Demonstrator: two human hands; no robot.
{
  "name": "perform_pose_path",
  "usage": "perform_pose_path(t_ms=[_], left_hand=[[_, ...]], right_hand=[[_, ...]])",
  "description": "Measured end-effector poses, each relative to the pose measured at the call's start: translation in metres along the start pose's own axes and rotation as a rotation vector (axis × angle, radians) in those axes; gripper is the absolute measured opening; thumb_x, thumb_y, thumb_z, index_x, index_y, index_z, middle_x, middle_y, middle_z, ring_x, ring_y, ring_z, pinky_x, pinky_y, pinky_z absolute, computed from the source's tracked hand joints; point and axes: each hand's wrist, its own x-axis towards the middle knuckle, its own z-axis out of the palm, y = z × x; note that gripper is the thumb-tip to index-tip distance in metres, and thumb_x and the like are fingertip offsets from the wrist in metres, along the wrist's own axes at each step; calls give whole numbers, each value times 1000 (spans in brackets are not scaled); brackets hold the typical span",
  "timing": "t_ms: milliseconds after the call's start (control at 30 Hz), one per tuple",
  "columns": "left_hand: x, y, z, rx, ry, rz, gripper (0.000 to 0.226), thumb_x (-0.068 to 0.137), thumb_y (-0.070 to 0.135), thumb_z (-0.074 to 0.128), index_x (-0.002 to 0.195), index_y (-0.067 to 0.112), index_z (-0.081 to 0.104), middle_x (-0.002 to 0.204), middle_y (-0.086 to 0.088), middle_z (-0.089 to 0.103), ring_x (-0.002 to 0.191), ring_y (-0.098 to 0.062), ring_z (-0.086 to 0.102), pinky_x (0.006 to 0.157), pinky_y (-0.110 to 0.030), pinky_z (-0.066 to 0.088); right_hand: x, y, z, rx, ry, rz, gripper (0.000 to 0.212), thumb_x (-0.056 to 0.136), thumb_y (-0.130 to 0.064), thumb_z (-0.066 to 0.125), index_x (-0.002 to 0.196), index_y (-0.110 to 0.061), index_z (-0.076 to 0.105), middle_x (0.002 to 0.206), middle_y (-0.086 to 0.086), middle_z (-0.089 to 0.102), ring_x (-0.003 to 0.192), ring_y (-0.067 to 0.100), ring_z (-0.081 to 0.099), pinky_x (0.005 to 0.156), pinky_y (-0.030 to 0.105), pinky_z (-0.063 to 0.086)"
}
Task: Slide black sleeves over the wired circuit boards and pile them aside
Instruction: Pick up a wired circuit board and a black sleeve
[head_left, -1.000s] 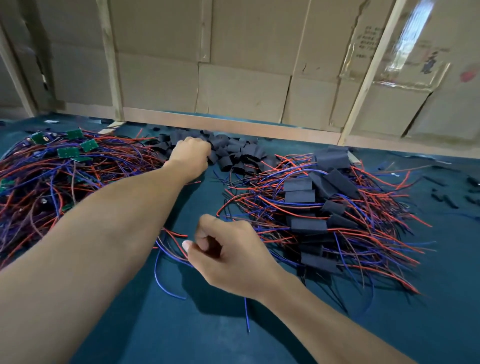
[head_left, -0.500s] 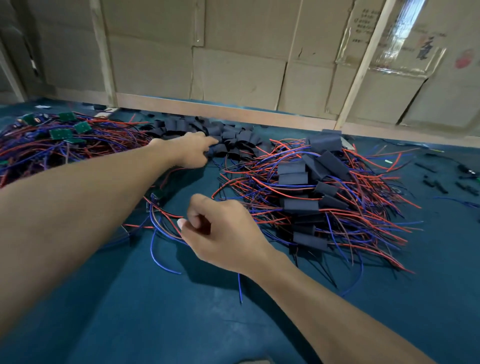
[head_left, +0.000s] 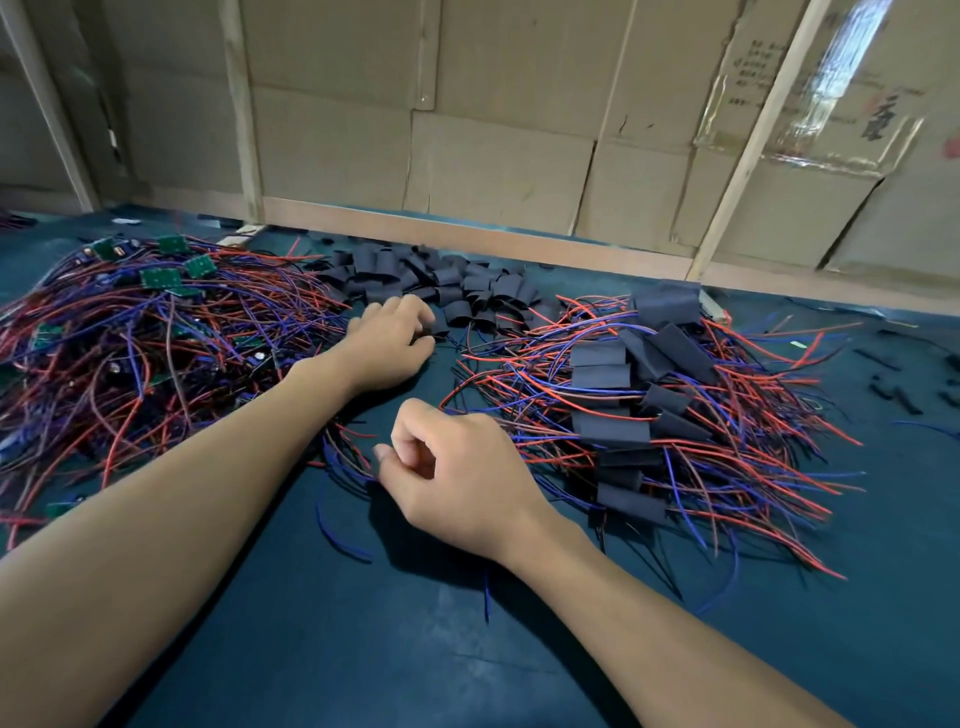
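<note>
Two hands at work: left hand (head_left: 390, 340) pinching one sleeve at the near edge of the black sleeves (head_left: 436, 280) by the worktop's (head_left: 363, 649) far edge, right hand (head_left: 457, 467) gripping wires of an unsleeved board mid-worktop, finished pile (head_left: 644, 405) right; risk of snagging neighbouring wires.
</note>
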Motion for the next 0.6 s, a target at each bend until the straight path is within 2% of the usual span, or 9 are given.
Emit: perform_pose_path(t_ms=[100, 167, 267, 367, 433, 533, 600], left_hand=[[4, -1, 2, 9, -23, -11, 56, 103, 36, 44, 156, 23, 28, 138, -8, 50, 131, -39, 38, 107, -52, 31], [6, -1, 4, 108, -53, -17, 56, 105, 40, 38, 158, 30, 23, 144, -11, 42, 134, -39, 34, 109, -51, 29], [6, -3, 6, 160, -51, 27, 46, 105, 40, 37, 152, 39, 36, 145, -8, 37, 133, -35, 32, 110, -50, 27], [4, -2, 5, 133, -67, 34, 39, 106, 35, 38, 144, 37, 46, 160, -3, 26, 140, -35, 26, 113, -51, 23], [3, 0, 3, 130, -73, 35, 37, 106, 32, 37, 141, 34, 48, 159, 0, 33, 137, -35, 30, 110, -49, 25], [0, 1, -1, 76, -50, 27, 30, 105, 32, 44, 133, 27, 53, 140, -4, 56, 128, -36, 40, 105, -46, 31], [-1, 1, -3, 39, -30, 21, 29, 103, 34, 51, 130, 25, 54, 133, -8, 58, 125, -35, 43, 104, -47, 36]], right_hand=[[0, -1, -1, 13, -1, 3, 37, 88, -21, 70, 73, -25, 36, 47, -13, 37, 54, 22, 38, 58, 33, 35], [1, 0, -1, 14, -7, 3, 37, 89, -20, 70, 73, -25, 36, 48, -12, 38, 55, 23, 39, 57, 34, 36], [1, -1, -1, 17, -9, -5, 35, 89, -19, 69, 73, -24, 38, 50, -9, 40, 55, 25, 41, 57, 34, 37], [1, -1, 0, 17, -9, -6, 35, 90, -19, 69, 73, -23, 39, 51, -8, 42, 55, 24, 41, 57, 35, 38], [1, 0, 1, 19, -12, -2, 35, 90, -20, 69, 73, -24, 38, 50, -10, 40, 54, 22, 40, 57, 33, 34], [0, 1, 1, 31, -13, 3, 35, 90, -20, 69, 73, -24, 38, 48, -10, 40, 53, 20, 39, 57, 31, 32], [0, 1, 1, 38, -14, 4, 35, 90, -20, 69, 73, -24, 38, 48, -10, 40, 54, 21, 39, 57, 31, 32]])
